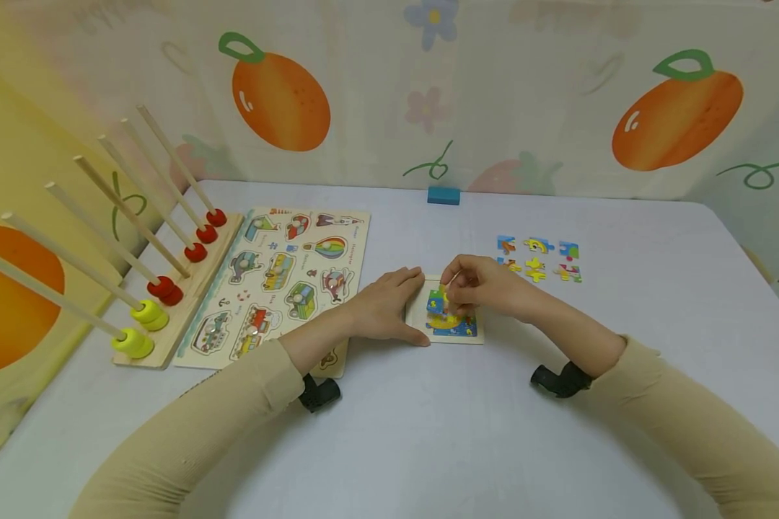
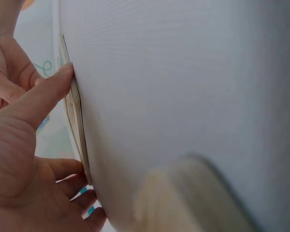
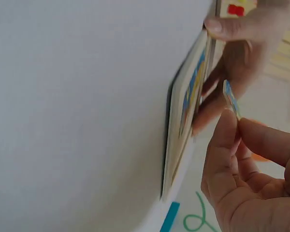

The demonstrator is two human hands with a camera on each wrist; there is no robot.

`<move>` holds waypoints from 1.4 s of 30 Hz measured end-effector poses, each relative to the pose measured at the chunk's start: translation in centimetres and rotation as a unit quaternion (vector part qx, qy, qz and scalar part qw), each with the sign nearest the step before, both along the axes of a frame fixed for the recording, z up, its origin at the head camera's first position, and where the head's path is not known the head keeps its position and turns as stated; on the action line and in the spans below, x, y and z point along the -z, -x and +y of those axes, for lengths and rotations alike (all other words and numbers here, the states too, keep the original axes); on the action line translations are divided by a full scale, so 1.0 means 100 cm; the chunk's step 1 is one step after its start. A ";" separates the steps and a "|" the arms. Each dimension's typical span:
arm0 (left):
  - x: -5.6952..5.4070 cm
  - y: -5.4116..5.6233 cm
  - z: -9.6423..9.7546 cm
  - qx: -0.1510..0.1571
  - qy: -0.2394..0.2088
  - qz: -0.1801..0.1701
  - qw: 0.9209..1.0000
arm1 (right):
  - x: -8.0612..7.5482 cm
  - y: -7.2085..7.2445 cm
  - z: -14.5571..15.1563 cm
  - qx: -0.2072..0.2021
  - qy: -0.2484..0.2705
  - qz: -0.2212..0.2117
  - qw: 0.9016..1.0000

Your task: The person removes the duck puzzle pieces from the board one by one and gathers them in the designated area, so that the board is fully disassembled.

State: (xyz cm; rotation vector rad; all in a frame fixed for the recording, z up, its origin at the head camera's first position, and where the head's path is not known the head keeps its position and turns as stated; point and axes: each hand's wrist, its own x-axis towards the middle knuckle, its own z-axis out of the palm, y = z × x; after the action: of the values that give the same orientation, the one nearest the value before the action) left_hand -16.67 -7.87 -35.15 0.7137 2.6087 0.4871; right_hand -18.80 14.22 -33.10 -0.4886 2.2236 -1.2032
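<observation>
A small wooden puzzle board point(image 1: 474, 336), partly filled with blue and yellow picture pieces, lies flat on the table. My left hand point(image 1: 381, 306) holds the board at its left side, thumb at the near corner and fingers at the far end. In the left wrist view that thumb point(image 2: 58, 84) presses against the board's edge. Over the board, my right hand point(image 1: 490, 288) pinches a puzzle piece point(image 3: 230, 98) between thumb and index finger. The piece is tilted up, apart from the board in the right wrist view. Fingers hide part of the board's picture from the head camera.
Several loose puzzle pieces point(image 1: 536, 270) lie in rows beyond my right hand. To the left are a large peg puzzle point(image 1: 357, 249) with vehicle pictures and a wooden rod stand point(image 1: 204, 288) with red and yellow beads. A blue block point(image 1: 443, 195) sits at the table's back edge.
</observation>
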 end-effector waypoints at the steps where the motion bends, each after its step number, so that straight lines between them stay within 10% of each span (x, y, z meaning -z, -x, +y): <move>1: 0.000 0.000 0.000 -0.001 0.000 0.001 1.000 | -0.001 0.001 0.003 0.004 0.002 -0.003 1.000; 42: -0.001 -0.002 0.000 -0.001 0.002 0.001 1.000 | -0.003 0.024 0.080 0.075 -0.058 -0.036 0.995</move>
State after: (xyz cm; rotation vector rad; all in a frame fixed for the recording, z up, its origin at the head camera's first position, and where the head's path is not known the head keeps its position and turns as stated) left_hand -16.52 -7.92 -35.09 0.7112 2.6119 0.4821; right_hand -21.21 22.22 -32.84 -0.2326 2.2859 -1.1380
